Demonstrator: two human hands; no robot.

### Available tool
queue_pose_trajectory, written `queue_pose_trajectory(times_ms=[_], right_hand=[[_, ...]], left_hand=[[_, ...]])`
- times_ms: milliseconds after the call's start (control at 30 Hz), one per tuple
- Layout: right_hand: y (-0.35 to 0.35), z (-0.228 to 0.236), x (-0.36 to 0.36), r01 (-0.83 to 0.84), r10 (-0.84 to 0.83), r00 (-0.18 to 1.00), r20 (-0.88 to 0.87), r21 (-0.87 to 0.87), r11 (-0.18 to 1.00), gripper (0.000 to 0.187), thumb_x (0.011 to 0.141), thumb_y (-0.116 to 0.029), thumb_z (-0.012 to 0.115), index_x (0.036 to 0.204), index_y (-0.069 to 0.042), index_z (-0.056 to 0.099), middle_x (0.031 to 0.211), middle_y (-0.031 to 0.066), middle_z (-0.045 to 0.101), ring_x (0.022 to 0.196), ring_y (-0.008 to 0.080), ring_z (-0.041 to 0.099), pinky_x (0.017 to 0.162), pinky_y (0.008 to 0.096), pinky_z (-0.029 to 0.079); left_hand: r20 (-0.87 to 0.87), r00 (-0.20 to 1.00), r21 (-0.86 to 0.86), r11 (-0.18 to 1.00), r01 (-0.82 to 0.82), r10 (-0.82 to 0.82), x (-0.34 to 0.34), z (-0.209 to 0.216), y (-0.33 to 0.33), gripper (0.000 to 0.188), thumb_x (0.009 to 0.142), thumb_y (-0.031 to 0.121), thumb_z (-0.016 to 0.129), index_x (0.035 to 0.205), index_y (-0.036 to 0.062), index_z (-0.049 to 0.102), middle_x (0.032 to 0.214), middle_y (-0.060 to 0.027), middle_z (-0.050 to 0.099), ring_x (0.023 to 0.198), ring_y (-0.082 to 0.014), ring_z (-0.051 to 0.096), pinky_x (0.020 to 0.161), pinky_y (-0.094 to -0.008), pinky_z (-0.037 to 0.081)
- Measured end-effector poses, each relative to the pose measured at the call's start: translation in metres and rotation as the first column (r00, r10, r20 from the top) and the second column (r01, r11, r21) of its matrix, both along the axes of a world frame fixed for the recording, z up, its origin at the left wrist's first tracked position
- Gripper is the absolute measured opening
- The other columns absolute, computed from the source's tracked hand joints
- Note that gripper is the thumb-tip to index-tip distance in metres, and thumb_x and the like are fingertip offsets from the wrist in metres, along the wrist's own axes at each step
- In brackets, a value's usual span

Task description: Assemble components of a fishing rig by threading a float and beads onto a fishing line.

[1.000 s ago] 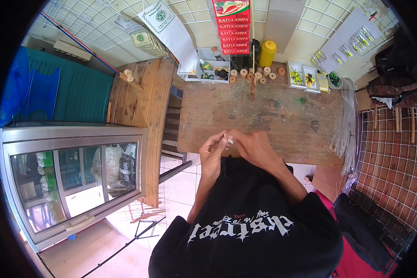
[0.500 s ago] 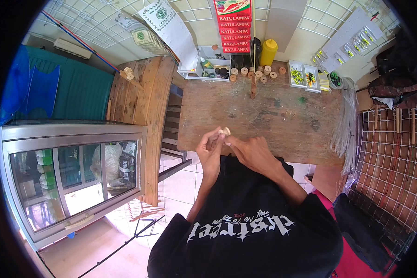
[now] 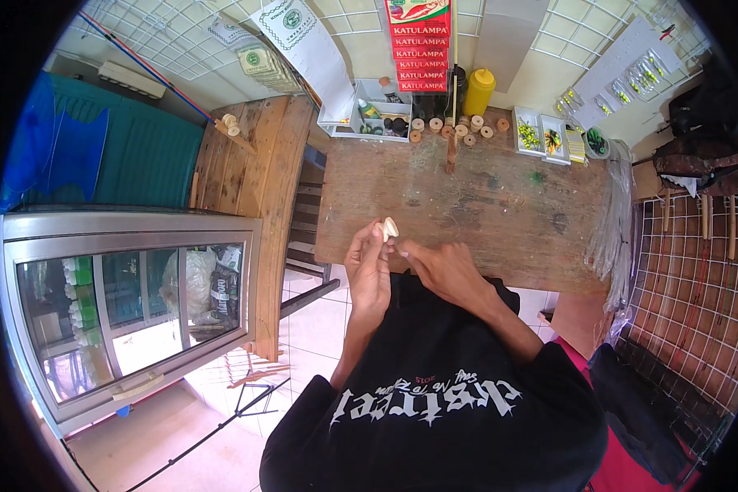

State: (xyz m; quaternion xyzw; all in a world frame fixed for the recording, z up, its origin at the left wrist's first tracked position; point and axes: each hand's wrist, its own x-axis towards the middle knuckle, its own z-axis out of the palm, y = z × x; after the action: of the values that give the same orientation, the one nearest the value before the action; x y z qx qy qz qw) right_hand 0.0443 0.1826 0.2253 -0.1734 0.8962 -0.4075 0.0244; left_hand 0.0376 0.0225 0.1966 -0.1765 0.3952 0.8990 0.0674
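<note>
Above the table's near edge, my left hand grips a small pale wooden spool between thumb and fingers, its flared end tilted up to the right. Just to the right is my right hand, with thumb and forefinger pinched together close to the spool. Whatever that pinch holds, perhaps a fine line, is too small to make out. Several similar wooden spools stand in a cluster at the back of the wooden table, around an upright wooden peg.
At the back left stands a white organizer with small bottles. A yellow squeeze bottle and white trays of small yellow-green pieces line the back. Clear plastic strips hang on the right; a glass-fronted cabinet is on the left.
My left hand has turned and shifted slightly left, showing more of the spool. A small gap has opened between the spool and my right fingers, which stay nearly in place.
</note>
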Motion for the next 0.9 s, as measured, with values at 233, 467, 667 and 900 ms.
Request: queue_pose_trajectory(times_ms=[233,467,667,900], right_hand=[[0.01,0.016,-0.01,0.029,-0.028,0.999,-0.04,0.02,0.999,0.012,0.092,-0.017,0.053,0.101,-0.013,0.059,0.06,0.0185,0.059,0.057,0.0389,0.06,0.051,0.0486,0.044],[0.015,-0.011,-0.019,0.14,-0.143,0.99,-0.016,-0.137,0.981,0.01,0.092,-0.017,0.055,0.098,-0.012,0.061,0.06,0.017,0.058,0.054,0.0378,0.059,0.05,0.0456,0.044],[0.004,0.004,0.0,0.012,-0.014,1.0,0.023,0.062,0.998,0.012,0.093,-0.018,0.055,0.102,-0.012,0.061,0.06,0.0177,0.058,0.056,0.0383,0.059,0.051,0.0462,0.044],[0.017,0.014,-0.013,0.07,-0.071,0.995,-0.073,-0.007,0.997,0.012,0.088,-0.013,0.057,0.099,-0.013,0.06,0.059,0.0176,0.059,0.057,0.0374,0.06,0.051,0.0488,0.044]], left_hand=[[-0.081,0.962,-0.404,0.891,0.207,-0.26,0.006,0.001,0.001,0.025,0.091,0.008,0.063,0.115,-0.0009,0.061,0.101,-0.0077,0.066,0.089,-0.0118,0.06,0.079,-0.0241,0.046],[-0.123,0.965,-0.005,0.973,0.231,-0.23,0.005,0.006,-0.001,0.03,0.092,0.009,0.062,0.12,-0.0027,0.058,0.104,-0.0089,0.065,0.09,-0.0139,0.06,0.08,-0.0254,0.047],[-0.115,0.993,-0.241,0.971,0.008,-0.036,-0.002,0.005,0.009,0.028,0.092,0.006,0.062,0.118,-0.0042,0.059,0.106,-0.0109,0.064,0.09,-0.0138,0.061,0.083,-0.0235,0.049],[-0.161,0.929,-0.404,0.881,0.246,-0.333,0.005,0.0,0.005,0.027,0.091,0.006,0.063,0.117,-0.0018,0.061,0.106,-0.0109,0.066,0.094,-0.014,0.062,0.079,-0.0246,0.048]])
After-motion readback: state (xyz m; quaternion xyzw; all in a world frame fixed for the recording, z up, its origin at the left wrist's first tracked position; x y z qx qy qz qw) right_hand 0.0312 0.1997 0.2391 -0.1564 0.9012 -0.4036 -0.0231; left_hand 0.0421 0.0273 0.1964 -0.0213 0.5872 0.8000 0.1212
